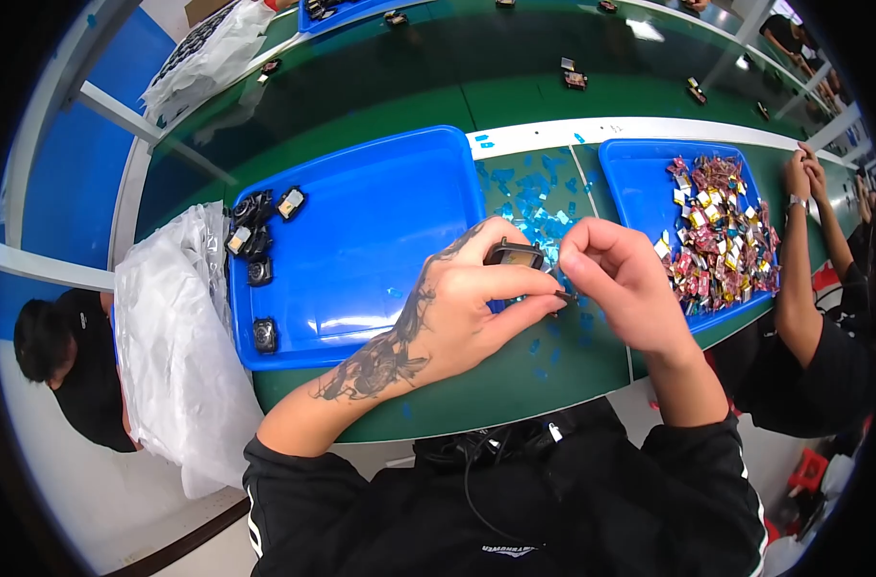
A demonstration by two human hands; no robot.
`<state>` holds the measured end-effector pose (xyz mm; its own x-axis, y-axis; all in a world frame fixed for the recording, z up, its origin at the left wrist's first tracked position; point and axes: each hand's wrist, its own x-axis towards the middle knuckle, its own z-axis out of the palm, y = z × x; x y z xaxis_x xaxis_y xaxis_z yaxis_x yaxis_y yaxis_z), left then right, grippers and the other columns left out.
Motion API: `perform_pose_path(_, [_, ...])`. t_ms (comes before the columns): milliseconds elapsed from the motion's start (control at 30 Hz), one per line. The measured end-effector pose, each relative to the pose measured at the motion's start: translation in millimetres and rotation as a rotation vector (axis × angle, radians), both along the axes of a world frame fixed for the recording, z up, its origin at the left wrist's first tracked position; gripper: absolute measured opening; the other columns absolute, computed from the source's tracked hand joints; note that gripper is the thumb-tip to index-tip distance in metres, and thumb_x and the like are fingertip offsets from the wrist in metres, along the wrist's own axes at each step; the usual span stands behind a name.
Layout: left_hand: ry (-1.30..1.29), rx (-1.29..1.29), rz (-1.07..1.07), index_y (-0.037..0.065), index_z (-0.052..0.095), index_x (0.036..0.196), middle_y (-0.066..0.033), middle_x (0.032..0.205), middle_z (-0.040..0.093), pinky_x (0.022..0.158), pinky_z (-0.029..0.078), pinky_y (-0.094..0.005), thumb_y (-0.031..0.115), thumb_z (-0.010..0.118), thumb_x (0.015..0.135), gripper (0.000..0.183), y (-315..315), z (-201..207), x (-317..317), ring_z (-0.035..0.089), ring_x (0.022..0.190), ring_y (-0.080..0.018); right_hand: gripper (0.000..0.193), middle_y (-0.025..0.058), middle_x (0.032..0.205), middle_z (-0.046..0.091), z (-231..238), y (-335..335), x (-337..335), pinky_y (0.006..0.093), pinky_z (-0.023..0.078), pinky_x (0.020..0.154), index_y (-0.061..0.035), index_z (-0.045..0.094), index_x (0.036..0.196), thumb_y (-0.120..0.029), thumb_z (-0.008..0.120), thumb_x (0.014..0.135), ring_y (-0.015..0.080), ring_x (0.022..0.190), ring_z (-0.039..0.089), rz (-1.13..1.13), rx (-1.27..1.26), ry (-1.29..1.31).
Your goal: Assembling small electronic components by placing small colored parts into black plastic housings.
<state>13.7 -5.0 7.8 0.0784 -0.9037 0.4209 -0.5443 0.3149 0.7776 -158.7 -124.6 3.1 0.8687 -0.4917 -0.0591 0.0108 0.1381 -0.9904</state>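
Note:
My left hand (pixel 472 284) is closed around a small black device housing (pixel 515 254) with an open, tan-coloured inside. Its thumb and forefinger also meet at a dark little piece (pixel 566 297), which may be part of the same device. Close by on the right, my right hand (pixel 630 284) has thumb and forefinger curled together near the housing. Whatever sits between those fingertips is too small to make out. Beneath both hands, scraps of blue film (pixel 529 197) lie scattered on the green work table (pixel 438 399).
A blue tray (pixel 361 240) at left holds several black devices (pixel 255 226). The blue tray (pixel 635 178) at right carries a heap of small circuit parts with wires (pixel 722 236). White plastic wrapping (pixel 174 337) hangs at far left. Device parts (pixel 575 80) lie on the dark green belt beyond; co-workers sit on both sides.

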Motion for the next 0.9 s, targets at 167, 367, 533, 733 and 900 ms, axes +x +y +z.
perform_pose_path(167, [0.182,0.230,0.011,0.005,0.074,0.094,-0.0091,0.093,0.060,0.068,0.052,-0.0303,0.008,0.077,0.079,0.015,3,7,-1,0.062,0.077,-0.0186,0.014,0.0070,0.075,0.059,5,5,4,0.0264,0.044,0.059,-0.0035,0.060,0.102,-0.002,0.064,0.089,0.0124,0.067,0.059,-0.293,-0.739,0.196])
perform_pose_path(367, [0.461,0.256,0.059,0.000,0.072,0.096,-0.0101,0.094,0.059,0.073,0.052,-0.0272,0.006,0.074,0.083,0.015,-1,-6,-3,0.059,0.087,-0.0158,0.012,0.0108,0.086,0.063,-5,4,3,0.0263,0.050,0.063,-0.0029,0.068,0.093,0.001,0.070,0.081,0.0158,0.069,0.063,-0.323,-0.715,0.222])
perform_pose_path(533, [0.501,0.251,0.015,0.000,0.070,0.103,-0.0095,0.099,0.058,0.077,0.051,-0.0271,0.003,0.068,0.086,0.017,-2,-11,-5,0.058,0.095,-0.0150,0.018,0.0093,0.097,0.065,0,14,8,0.0245,0.050,0.067,-0.0001,0.068,0.098,0.006,0.068,0.081,0.0138,0.079,0.064,-0.283,-0.532,-0.107])
perform_pose_path(733, [0.719,0.207,0.020,0.000,0.044,0.141,-0.0090,0.121,0.055,0.090,0.044,-0.0252,-0.002,0.052,0.093,0.048,-3,-14,-3,0.054,0.103,-0.0123,0.016,0.0089,0.088,0.068,2,15,2,0.0261,0.051,0.069,0.0020,0.070,0.099,0.007,0.066,0.084,0.0141,0.080,0.065,-0.456,-0.512,-0.156])
perform_pose_path(900, [0.805,0.154,-0.048,0.002,0.026,0.150,-0.0132,0.132,0.052,0.101,0.041,-0.0288,-0.005,0.046,0.094,0.060,-5,-11,-10,0.052,0.118,-0.0171,0.022,0.0096,0.083,0.067,11,20,19,0.0274,0.050,0.064,-0.0004,0.070,0.101,0.008,0.067,0.081,0.0148,0.071,0.063,-0.250,-0.476,0.064])
